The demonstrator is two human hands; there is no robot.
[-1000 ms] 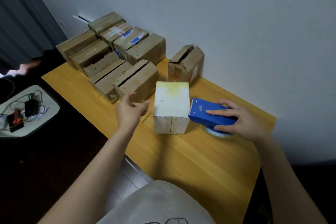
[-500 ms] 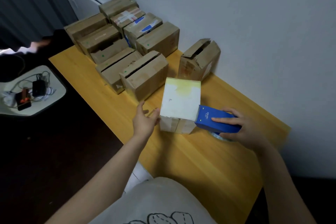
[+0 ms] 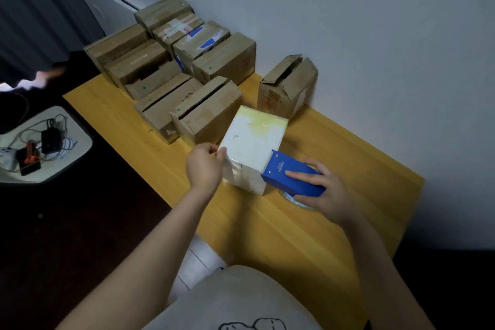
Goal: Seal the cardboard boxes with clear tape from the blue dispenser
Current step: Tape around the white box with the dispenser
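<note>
The left hand [image 3: 205,169] has its fingers curled, thumb and forefinger bunched against the near left top corner of the white box [image 3: 254,139]. Whether they pinch a loose tape end or only the box edge I cannot tell. The right hand [image 3: 332,193] is wrapped round the blue dispenser [image 3: 289,178], forefinger laid along its top. The dispenser's mouth is pressed to the box's near right top edge, and the clear tape roll [image 3: 297,199] shows beneath it, low over the yellow table [image 3: 281,236]. A glossy sheen on the box's near face suggests some tape is already on it, so I judge this box to be mid-seal, with a strip about to be drawn across the top. Just behind it two brown boxes [image 3: 211,112] lie side by side with dark slits along their top seams. They look unsealed, and their contents are hidden. Further back, a cluster of brown boxes [image 3: 184,32] against the wall carries tape strips and labels, and several appear closed already, though one in the middle shows a sagging flap. Apart to the right, a battered box [image 3: 288,91] stands with its flaps up, the inside too dark to read. Most of the sealing seems left to do. Off to the left, a pale side table [image 3: 77,153] holds tangled cables [image 3: 57,126] and small dark gadgets.
</note>
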